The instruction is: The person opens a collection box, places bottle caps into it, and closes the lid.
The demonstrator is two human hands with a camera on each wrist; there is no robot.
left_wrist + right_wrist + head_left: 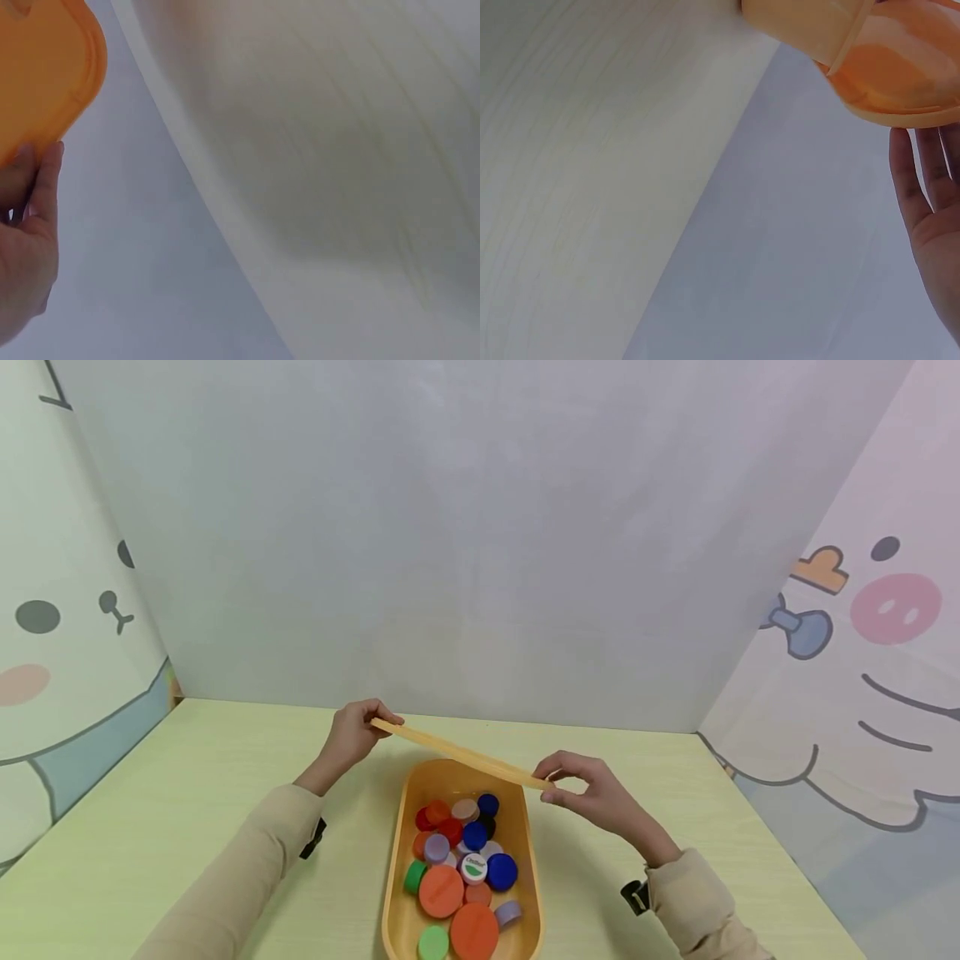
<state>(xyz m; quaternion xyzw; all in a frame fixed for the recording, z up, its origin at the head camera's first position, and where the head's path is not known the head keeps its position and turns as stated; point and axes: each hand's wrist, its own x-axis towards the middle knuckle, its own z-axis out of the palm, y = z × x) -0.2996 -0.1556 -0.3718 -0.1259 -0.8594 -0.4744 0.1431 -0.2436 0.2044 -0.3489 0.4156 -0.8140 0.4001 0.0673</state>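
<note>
A flat orange plastic lid [461,754] is held by its two ends above the far end of an orange box [442,774]. My left hand [356,729] pinches the lid's raised left end. At its lower right end, my right hand [588,787] grips the edge between thumb and fingers. The left wrist view shows a rounded lid corner [45,67] above the left fingers. In the right wrist view the lid [907,75] touches the right fingertips, and the box wall [802,26] appears beside it. Several coloured bottle caps [441,892] lie inside the box.
The box stands on a pale yellow wood-grain table [315,893]. A grey-white backdrop [480,543] rises behind the table. Cartoon-printed panels flank it, one on the left [60,568] and one on the right [862,693].
</note>
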